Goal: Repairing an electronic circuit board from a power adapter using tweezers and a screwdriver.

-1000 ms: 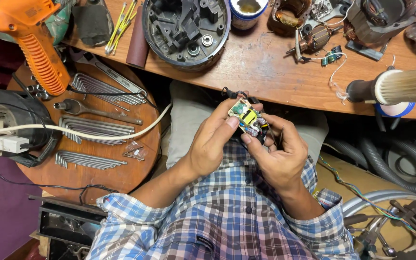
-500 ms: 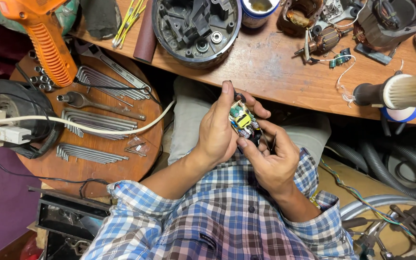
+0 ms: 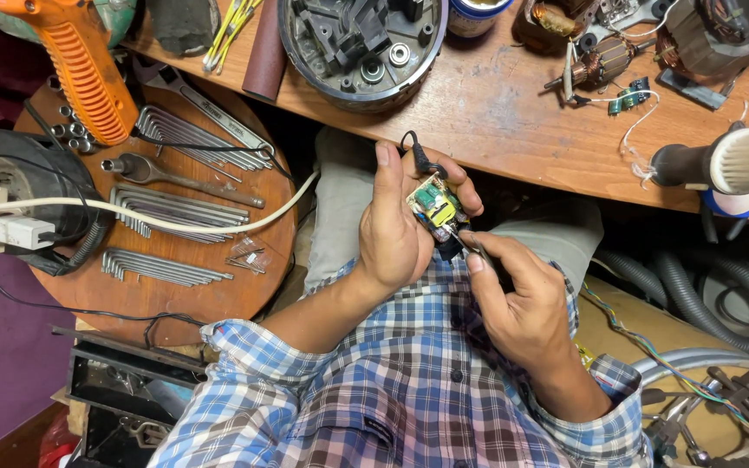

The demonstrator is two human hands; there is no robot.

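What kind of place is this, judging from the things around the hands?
Probably a small repair workshop for electric tools: a wooden bench with a motor rotor, rows of hex keys on a round table, and a circuit board in the left hand.

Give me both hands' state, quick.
Left hand: closed around a small circuit board.
Right hand: pinching a thin tool against the board.

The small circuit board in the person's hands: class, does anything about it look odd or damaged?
The circuit board is bare, with no casing around it, its yellow and green parts exposed. The left hand holds it while the right hand probes its edge with a thin tool.
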